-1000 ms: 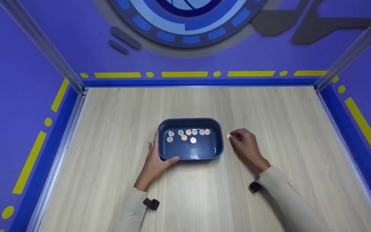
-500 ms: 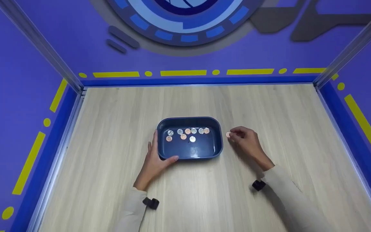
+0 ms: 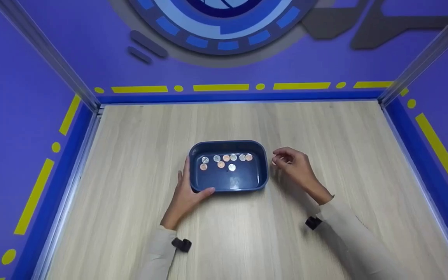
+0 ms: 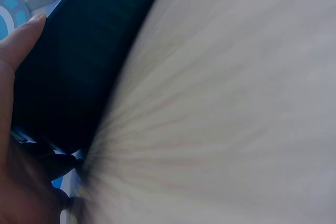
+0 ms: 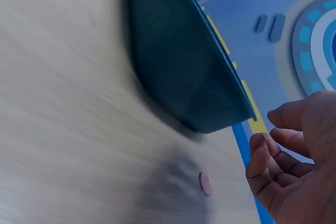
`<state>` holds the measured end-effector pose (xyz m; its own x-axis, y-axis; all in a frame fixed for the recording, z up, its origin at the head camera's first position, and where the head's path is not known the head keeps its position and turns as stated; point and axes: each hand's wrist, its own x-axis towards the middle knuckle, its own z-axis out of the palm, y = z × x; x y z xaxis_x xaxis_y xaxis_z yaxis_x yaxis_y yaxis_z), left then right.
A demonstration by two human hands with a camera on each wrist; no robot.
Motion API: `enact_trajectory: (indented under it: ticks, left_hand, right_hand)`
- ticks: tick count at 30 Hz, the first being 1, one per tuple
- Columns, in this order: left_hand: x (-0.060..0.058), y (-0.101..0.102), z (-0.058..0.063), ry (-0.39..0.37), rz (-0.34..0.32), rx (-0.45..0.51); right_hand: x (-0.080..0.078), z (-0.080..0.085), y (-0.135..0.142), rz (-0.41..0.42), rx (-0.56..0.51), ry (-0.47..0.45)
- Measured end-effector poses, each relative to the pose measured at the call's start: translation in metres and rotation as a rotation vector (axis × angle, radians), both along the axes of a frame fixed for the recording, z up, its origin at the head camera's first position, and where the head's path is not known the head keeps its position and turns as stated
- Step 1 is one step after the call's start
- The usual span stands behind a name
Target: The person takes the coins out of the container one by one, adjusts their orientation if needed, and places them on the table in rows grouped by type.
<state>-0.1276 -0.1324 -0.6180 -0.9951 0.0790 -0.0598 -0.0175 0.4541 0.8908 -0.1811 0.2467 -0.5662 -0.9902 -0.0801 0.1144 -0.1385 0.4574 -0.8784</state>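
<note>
A dark blue rectangular container (image 3: 243, 181) stands on the wooden table, with several silver and copper coins (image 3: 231, 167) inside, mostly towards its far side. My left hand (image 3: 185, 194) grips its left near corner, the thumb over the near rim and fingers along the left wall. Just right of the container is my right hand (image 3: 296, 167), its fingers loosely bent and the thumb apart from the index finger. A copper coin (image 5: 205, 183) appears to lie on the table below that hand, apart from the fingers in the right wrist view; in the head view the fingertips partly hide it.
The light wooden table (image 3: 142, 147) is bounded by a blue-purple back wall (image 3: 247, 74) and side walls with yellow marks. Metal posts (image 3: 88, 95) rise at the far corners. A black wrist camera (image 3: 182, 244) sits on each sleeve.
My right hand has let go of the copper coin it pinched, its thumb and index finger parting and the hand shifting slightly. My left hand and the container stay in place.
</note>
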Motion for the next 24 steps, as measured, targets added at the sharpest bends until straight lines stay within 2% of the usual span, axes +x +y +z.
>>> enact_trajectory:
  ticks: [5, 15, 24]
  left_hand:
    - [0.0, 0.0, 0.0, -0.004, 0.004, 0.002]
    - [-0.001, -0.001, 0.0, 0.04, -0.021, 0.002]
    - [-0.002, 0.0, 0.001, 0.04, -0.013, -0.003]
  right_hand:
    - [-0.001, 0.008, -0.007, 0.026, 0.0, 0.023]
    - [0.0, 0.021, -0.022, 0.094, 0.003, 0.03]
    - [-0.002, 0.025, -0.035, 0.171, 0.049, 0.049]
